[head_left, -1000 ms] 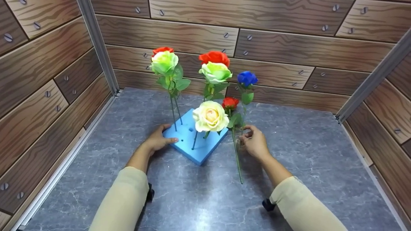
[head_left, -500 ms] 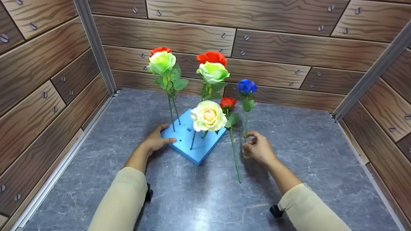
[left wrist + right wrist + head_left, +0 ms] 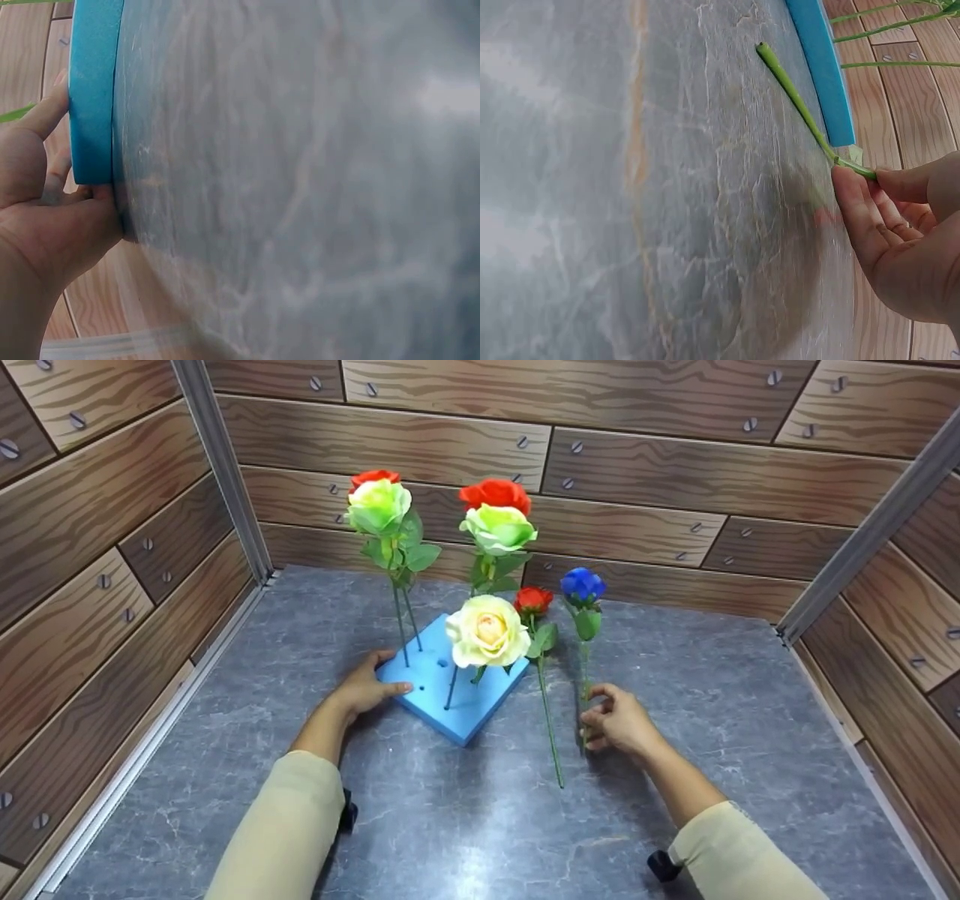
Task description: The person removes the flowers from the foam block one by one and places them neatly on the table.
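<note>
My left hand grips the left corner of a blue block, its thumb over the top face; the left wrist view shows the block's side against the hand. My right hand pinches the thin green stem of a blue artificial rose, which stands upright to the right of the block. In the right wrist view the pinched stem shows between thumb and fingers. A small red rose lies between block and right hand, its stem pointing toward me.
Standing in the block are a cream rose, two pale green roses, one at left and one at centre, and red roses behind them, at left and centre. Wood-patterned walls enclose the grey marbled tabletop.
My right hand has moved right and toward me, carrying the blue rose lower and away from the block. The left hand and the block have kept their place.
</note>
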`<action>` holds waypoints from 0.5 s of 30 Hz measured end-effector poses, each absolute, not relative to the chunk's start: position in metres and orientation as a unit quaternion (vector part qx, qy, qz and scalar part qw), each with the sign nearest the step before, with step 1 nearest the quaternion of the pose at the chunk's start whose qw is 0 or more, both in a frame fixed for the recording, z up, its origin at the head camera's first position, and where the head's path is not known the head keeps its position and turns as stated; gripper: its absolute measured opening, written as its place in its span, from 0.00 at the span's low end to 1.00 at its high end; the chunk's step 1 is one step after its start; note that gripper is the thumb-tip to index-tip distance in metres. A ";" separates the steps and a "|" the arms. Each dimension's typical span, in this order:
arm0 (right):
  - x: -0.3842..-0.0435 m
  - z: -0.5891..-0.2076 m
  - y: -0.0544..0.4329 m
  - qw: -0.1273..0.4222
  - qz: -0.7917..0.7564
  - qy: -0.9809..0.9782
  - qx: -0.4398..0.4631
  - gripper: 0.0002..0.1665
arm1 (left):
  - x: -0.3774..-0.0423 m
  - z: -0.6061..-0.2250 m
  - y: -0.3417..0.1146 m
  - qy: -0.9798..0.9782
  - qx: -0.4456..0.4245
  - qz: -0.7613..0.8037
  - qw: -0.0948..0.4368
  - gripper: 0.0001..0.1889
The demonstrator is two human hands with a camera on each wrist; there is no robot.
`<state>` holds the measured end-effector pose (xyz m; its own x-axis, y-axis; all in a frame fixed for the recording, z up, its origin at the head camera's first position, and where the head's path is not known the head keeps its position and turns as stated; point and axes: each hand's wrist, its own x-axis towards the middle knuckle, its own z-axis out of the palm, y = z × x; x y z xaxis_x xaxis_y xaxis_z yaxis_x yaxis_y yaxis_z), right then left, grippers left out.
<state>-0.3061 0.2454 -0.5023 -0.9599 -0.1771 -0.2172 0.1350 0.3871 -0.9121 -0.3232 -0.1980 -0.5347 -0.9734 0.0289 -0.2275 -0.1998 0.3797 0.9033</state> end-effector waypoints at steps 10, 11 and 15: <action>-0.303 -0.503 0.256 0.191 -0.543 0.817 -0.011 0.26 | -0.323 -0.533 -0.198 0.823 -0.047 0.557 0.101 0.48; -0.303 -0.504 0.256 0.196 -0.544 0.815 -0.009 0.26 | -0.323 -0.534 -0.198 0.822 -0.047 0.558 0.102 0.47; -0.304 -0.504 0.259 0.213 -0.544 0.811 -0.001 0.28 | -0.323 -0.535 -0.198 0.820 -0.047 0.562 0.103 0.47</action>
<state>-0.3042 0.2586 -0.5039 -0.9094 -0.2335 -0.3442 0.2299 0.4075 -0.8838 -0.3231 -0.1984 -0.5349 -0.9742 0.0386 -0.2222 -0.1933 0.3645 0.9109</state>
